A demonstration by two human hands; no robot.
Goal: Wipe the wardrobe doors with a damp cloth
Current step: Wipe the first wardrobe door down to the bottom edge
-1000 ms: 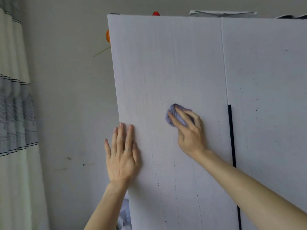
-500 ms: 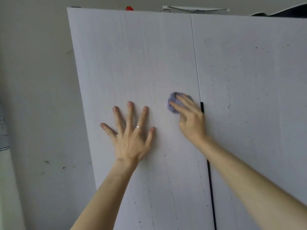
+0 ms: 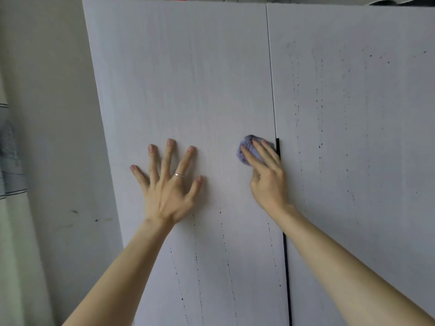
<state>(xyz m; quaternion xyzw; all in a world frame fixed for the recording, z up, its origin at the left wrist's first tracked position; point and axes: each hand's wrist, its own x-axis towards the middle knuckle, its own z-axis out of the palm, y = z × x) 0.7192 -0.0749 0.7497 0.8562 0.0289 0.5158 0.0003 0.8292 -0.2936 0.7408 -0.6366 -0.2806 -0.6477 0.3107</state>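
The white wardrobe shows 2 doors: the left door (image 3: 188,90) and the right door (image 3: 353,114), meeting at a thin vertical seam with a dark strip (image 3: 278,147) lower down. Dark specks run in dotted vertical lines over both. Pressed against the left door are a spread left hand (image 3: 168,187) and a crumpled purple cloth (image 3: 247,149) under the right hand (image 3: 268,177).

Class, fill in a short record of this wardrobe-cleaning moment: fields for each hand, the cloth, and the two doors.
left hand: flat on the left door, fingers spread
right hand: pressing the cloth to the door
cloth: purple, bunched, beside the door gap
left door: upper part looks clean
right door: dark specks in vertical lines
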